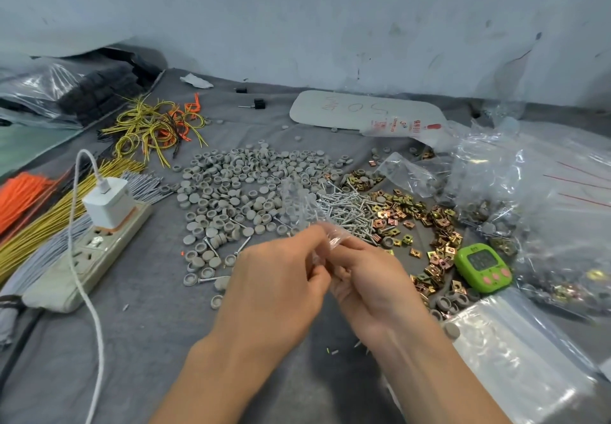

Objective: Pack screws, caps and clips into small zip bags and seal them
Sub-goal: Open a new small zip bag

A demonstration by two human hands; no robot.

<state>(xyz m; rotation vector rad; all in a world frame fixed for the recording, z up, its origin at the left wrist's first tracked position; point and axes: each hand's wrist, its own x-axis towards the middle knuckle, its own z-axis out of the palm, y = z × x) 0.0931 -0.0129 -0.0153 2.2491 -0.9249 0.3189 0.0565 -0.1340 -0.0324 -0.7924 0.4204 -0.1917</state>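
A small clear zip bag [305, 205] is held up over the grey cloth, blurred, with both hands pinching its lower edge. My left hand [281, 278] and my right hand [367, 278] meet at the middle, fingers curled round the plastic. Behind them lie a wide spread of grey caps [238, 192], a pile of silver screws [347, 208] and a band of brass-coloured clips [429, 225]. What the bag holds cannot be made out.
A power strip [89, 255] with a white charger [107, 204] and its cable lies at left, beside bundles of orange, yellow and grey ties [39, 222]. A green timer [482, 266], a stack of empty zip bags [522, 351] and filled bags [496, 185] sit right.
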